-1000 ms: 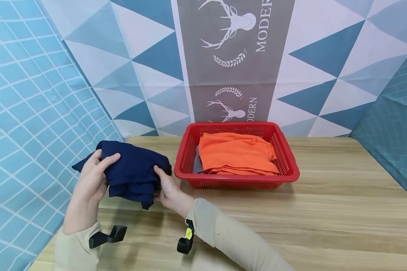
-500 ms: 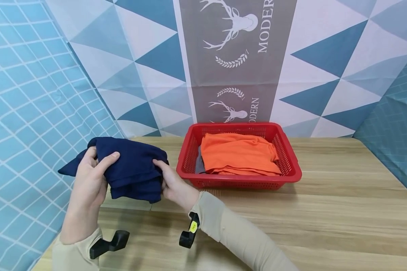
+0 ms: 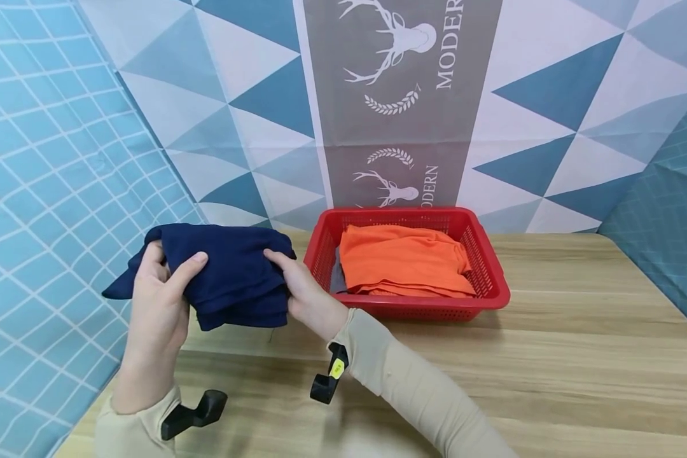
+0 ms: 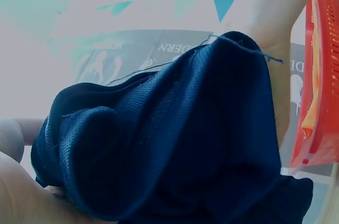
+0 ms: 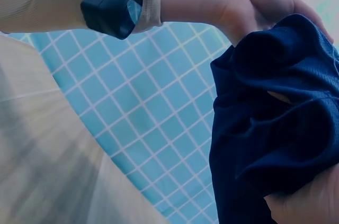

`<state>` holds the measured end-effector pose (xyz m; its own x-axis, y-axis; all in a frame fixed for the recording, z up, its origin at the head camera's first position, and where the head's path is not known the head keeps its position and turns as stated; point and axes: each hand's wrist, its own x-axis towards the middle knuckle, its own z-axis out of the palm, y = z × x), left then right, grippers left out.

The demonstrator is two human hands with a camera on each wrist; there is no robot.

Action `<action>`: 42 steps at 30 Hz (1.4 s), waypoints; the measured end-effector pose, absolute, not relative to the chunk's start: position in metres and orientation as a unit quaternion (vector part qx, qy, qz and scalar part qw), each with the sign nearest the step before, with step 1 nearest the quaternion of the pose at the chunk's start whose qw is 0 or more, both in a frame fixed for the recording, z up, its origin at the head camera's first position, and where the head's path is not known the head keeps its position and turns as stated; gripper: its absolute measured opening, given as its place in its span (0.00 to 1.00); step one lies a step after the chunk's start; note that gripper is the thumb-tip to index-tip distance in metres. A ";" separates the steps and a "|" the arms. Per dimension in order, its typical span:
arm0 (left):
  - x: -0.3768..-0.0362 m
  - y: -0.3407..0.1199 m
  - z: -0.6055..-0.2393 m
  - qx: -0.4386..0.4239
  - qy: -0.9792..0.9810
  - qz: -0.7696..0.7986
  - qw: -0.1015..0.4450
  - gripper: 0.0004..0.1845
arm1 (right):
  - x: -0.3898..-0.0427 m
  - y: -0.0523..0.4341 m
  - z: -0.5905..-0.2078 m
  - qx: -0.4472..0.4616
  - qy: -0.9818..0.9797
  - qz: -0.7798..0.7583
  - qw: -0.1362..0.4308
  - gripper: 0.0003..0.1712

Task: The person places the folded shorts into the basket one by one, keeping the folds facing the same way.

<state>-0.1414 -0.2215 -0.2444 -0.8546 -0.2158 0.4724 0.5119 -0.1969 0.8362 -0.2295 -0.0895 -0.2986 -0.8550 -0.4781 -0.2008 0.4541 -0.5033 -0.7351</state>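
A folded navy blue cloth garment (image 3: pixel 235 270) is held above the left part of the table, a pointed corner of it sticking out at the left. My left hand (image 3: pixel 163 299) grips its left end, thumb on top. My right hand (image 3: pixel 312 296) pinches the right end, thumb on top and the other fingers hidden beneath. In the left wrist view the layered folds of the garment (image 4: pixel 175 139) show from the side, with a loose thread (image 4: pixel 249 49) hanging from the edge. The right wrist view shows the garment's rolled folds (image 5: pixel 280 113) between both hands.
A red plastic basket (image 3: pixel 412 308) stands on the wooden table (image 3: pixel 578 331) against the patterned back wall, right of my hands. Inside lie a folded orange cloth (image 3: pixel 403 261) and a grey cloth (image 3: pixel 338 277) partly under it. A blue tiled-pattern wall (image 3: pixel 46 191) borders the left side.
Both hands have raised the navy garment slightly and, in the last half second, shifted it a little to the right. Its hanging lower folds now lie more evenly together.
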 end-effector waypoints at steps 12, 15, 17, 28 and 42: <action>-0.146 -0.205 -0.236 -0.132 -0.572 -0.768 0.256 0.13 | -0.235 -0.070 -0.280 -0.015 0.408 -0.883 0.231 0.21; -0.148 -0.200 -0.233 -0.137 -0.566 -0.770 0.260 0.14 | -0.237 -0.064 -0.276 -0.026 0.389 -0.893 0.225 0.21; -0.149 -0.197 -0.232 -0.145 -0.561 -0.772 0.262 0.13 | -0.238 -0.061 -0.272 -0.035 0.381 -0.897 0.220 0.21; -0.157 -0.184 -0.229 -0.167 -0.556 -0.777 0.244 0.13 | -0.246 -0.038 -0.260 -0.090 0.399 -0.894 0.182 0.20; -0.175 -0.170 -0.239 -0.150 -0.603 -0.768 0.158 0.13 | -0.260 0.003 -0.261 -0.098 0.442 -0.881 0.139 0.16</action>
